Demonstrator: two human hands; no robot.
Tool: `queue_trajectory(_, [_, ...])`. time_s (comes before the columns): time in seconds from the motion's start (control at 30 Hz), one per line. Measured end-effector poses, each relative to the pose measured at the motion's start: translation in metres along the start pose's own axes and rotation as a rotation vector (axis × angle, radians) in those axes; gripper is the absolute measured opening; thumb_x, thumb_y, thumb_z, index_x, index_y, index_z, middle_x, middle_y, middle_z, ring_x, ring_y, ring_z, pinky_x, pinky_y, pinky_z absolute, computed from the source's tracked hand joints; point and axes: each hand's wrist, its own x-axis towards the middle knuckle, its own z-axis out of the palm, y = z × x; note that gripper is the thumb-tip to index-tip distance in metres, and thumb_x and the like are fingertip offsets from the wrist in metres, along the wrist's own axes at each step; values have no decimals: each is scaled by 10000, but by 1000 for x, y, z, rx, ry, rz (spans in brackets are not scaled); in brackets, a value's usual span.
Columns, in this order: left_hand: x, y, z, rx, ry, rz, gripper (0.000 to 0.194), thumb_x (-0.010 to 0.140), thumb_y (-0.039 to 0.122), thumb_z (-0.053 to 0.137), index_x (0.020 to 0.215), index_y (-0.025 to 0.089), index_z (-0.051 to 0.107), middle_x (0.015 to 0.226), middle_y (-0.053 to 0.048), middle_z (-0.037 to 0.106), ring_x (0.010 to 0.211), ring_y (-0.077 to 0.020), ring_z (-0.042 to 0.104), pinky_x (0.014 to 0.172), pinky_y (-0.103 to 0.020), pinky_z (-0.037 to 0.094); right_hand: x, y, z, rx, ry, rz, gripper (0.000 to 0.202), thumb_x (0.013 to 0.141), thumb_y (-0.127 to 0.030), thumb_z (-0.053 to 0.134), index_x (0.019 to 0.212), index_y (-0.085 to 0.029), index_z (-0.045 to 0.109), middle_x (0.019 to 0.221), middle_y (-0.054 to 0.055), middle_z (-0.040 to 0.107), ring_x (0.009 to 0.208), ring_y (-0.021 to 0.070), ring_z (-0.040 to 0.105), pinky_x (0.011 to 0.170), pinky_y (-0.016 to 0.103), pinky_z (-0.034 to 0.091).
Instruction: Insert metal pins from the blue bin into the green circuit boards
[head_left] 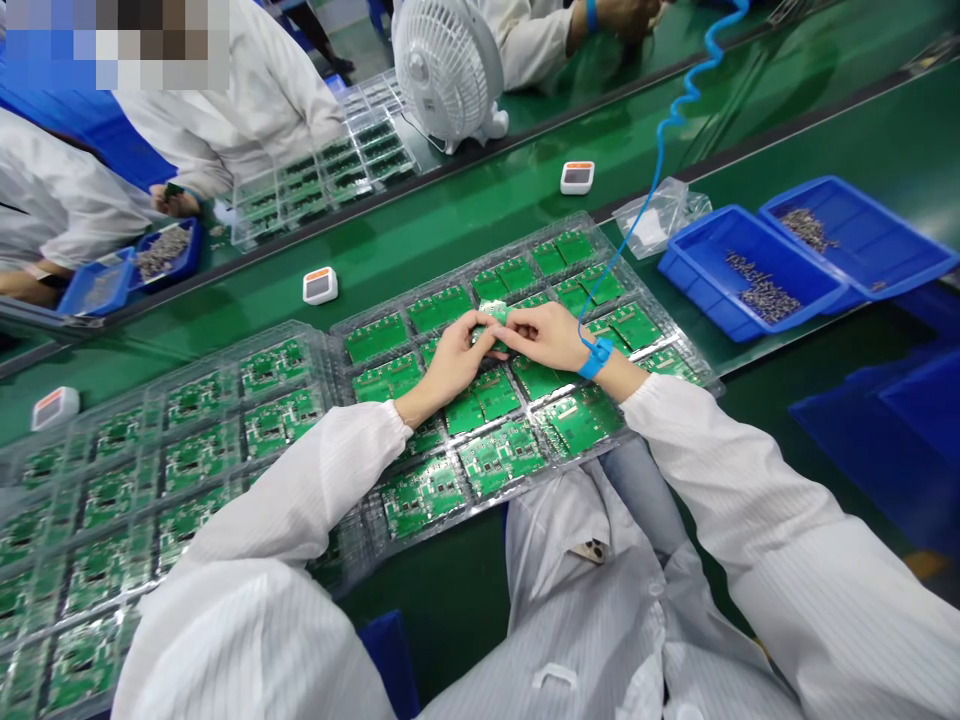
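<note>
A small green circuit board (491,312) is held between my two hands, above a clear plastic tray (529,405) whose compartments hold green boards. My left hand (456,355) is closed on the left side of the board, thumb and fingers pinching it. On its right side, the fingers of my right hand (544,335) are also closed on it. The fingertips hide part of the board. A blue strap (595,358) with a coiled blue cord is round my right wrist.
More trays of boards (157,440) lie at the left. Two blue bins (686,262) (892,235) with small metal parts stand at the right, beside a plastic bag (664,215). Across the bench are a white fan (442,75) and people in white sleeves.
</note>
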Motion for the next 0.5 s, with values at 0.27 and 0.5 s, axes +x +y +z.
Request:
queue_trajectory(0.27, [3, -11, -7, 119, 53, 134, 440, 932, 607, 871, 1116, 235, 725, 1198, -69, 736, 1097, -220, 707, 886, -313, 650, 7, 3, -7, 325, 71, 51, 704, 1051, -847, 538, 812, -195, 659, 636, -31, 500, 604, 134, 430, 609, 309, 331])
queue_trajectory(0.5, [1, -13, -5, 20, -1, 157, 674, 982, 590, 832, 1545, 356, 544, 1385, -88, 732, 1104, -231, 786, 927, -383, 698, 12, 9, -11, 468, 110, 102, 714, 977, -893, 620, 759, -214, 595, 619, -35, 501, 591, 133, 438, 601, 306, 349])
